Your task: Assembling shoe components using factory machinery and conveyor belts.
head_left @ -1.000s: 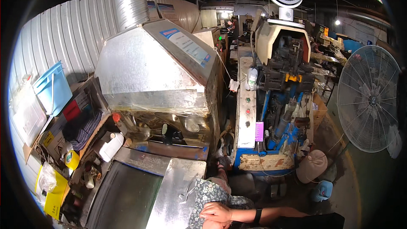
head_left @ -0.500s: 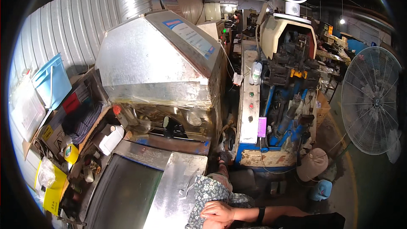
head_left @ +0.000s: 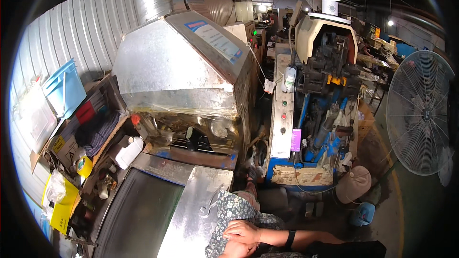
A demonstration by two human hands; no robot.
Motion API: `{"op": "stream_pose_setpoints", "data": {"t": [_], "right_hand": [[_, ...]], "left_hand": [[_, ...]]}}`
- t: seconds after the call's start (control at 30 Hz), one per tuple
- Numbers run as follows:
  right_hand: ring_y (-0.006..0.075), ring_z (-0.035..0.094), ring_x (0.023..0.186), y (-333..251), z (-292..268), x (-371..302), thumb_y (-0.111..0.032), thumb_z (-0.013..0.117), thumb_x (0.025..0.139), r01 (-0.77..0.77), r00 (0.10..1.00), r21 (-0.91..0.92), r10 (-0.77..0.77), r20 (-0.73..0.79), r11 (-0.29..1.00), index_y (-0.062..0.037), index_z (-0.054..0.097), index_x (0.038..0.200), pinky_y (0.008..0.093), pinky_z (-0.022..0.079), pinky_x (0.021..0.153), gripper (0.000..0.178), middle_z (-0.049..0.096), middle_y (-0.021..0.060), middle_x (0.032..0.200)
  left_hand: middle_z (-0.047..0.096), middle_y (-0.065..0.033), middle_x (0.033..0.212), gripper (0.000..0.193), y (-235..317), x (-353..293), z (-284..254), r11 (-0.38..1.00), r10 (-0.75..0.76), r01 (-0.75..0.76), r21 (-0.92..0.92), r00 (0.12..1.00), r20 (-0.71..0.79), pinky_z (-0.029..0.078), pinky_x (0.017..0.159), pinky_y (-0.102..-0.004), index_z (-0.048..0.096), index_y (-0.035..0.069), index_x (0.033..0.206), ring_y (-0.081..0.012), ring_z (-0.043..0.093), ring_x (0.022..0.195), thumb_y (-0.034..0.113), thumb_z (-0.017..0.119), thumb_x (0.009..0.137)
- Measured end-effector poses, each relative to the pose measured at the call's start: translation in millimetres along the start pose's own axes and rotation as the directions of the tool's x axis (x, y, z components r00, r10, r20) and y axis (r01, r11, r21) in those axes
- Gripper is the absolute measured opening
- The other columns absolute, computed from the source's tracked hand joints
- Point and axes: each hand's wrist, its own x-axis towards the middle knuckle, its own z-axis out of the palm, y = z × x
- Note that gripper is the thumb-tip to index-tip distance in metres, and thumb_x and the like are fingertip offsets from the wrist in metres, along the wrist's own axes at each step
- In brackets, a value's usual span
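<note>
My hands rest one over the other on a dark floral cloth (head_left: 229, 214) over my lap, at the bottom middle. My right hand (head_left: 243, 231), with a black band on its wrist, lies on top, its fingers folded over my left hand (head_left: 234, 248). The left hand's fingers are mostly hidden beneath it. No tool or workpiece shows in either hand. Just to the left is a bare metal sheet (head_left: 196, 222) with a bent metal hook (head_left: 206, 210) on it. Beyond that sheet, a dark conveyor belt (head_left: 136, 210) leads to a metal-hooded machine (head_left: 167, 57).
A blue-framed press machine (head_left: 320, 124) stands ahead right, with a large floor fan (head_left: 424, 114) beyond. A pinkish drum (head_left: 354, 185) and a blue bucket (head_left: 362, 214) are on the floor. A cluttered shelf at left bears a white jug (head_left: 128, 153) and yellow tape (head_left: 84, 166).
The view has shifted slightly, so the surroundings sit a little differently. My hands stay folded together on my lap.
</note>
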Motion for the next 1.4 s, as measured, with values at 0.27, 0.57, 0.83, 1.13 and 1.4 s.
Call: {"op": "stream_pose_setpoints", "data": {"t": [0.27, 0.57, 0.83, 1.13, 1.4], "right_hand": [[0.0284, 0.064, 0.087, 8, 10, -10, -0.014, 0.064, 0.091, -0.006, 1.000, 0.013, 0.006, 0.026, 1.000, -0.0014, 0.072, 0.098, 0.0371, 0.052, 0.078, 0.016, 0.071, 0.0115, 0.094], [0.0282, 0.064, 0.079, -12, 5, 7, -0.010, 0.064, 0.084, -0.032, 0.999, -0.205, 0.039, 0.027, 0.978, -0.0032, 0.071, 0.079, 0.0395, 0.047, 0.080, 0.011, 0.072, 0.0100, 0.084], [0.0299, 0.062, 0.078, -9, 12, 14, -0.006, 0.060, 0.085, 0.050, 0.987, -0.244, -0.011, 0.160, 0.968, -0.0019, 0.068, 0.084, 0.0399, 0.047, 0.074, 0.009, 0.071, 0.0104, 0.088], [0.0292, 0.061, 0.077, -18, 26, 27, -0.005, 0.064, 0.083, 0.031, 0.991, -0.331, 0.015, 0.135, 0.943, -0.0030, 0.068, 0.084, 0.0394, 0.047, 0.072, 0.005, 0.070, 0.0089, 0.086], [0.0295, 0.061, 0.075, -22, 24, 33, -0.004, 0.066, 0.082, -0.004, 0.996, -0.331, 0.035, 0.088, 0.944, -0.0027, 0.068, 0.083, 0.0385, 0.048, 0.069, 0.003, 0.070, 0.0091, 0.085]], "left_hand": [[0.070, -0.0128, 0.086, 0.017, 0, -2, 17, 0.999, 0.001, 0.003, 0.043, 0.996, -0.086, 0.052, 0.072, -0.0457, 0.076, 0.016, 0.093, -0.0332, 0.067, 0.080, 0.027, 0.070, 0.082], [0.069, -0.0113, 0.090, 0.017, 31, -48, -37, 0.915, -0.141, 0.070, -0.397, 0.978, -0.151, 0.052, 0.072, -0.0419, 0.071, 0.012, 0.102, -0.0316, 0.065, 0.082, 0.019, 0.063, 0.089], [0.066, -0.0176, 0.094, 0.020, 21, -292, -96, 0.342, -0.639, 0.929, -0.139, 0.122, -0.759, 0.050, 0.081, -0.0499, 0.065, 0.004, 0.093, -0.0420, 0.061, 0.090, 0.007, 0.063, 0.074], [-0.011, -0.0359, 0.157, 0.132, -103, -332, -127, -0.584, -0.341, 0.249, -0.773, -0.939, -0.045, 0.015, 0.108, -0.0744, 0.003, 0.016, 0.158, -0.0601, -0.017, 0.141, 0.063, 0.081, 0.063], [0.042, -0.0327, 0.145, 0.118, -109, -385, -134, -0.251, -0.858, 0.723, -0.644, -0.474, -0.198, 0.033, 0.113, -0.0354, 0.005, -0.001, 0.156, -0.0399, 0.042, 0.137, 0.030, 0.077, 0.068]]}}
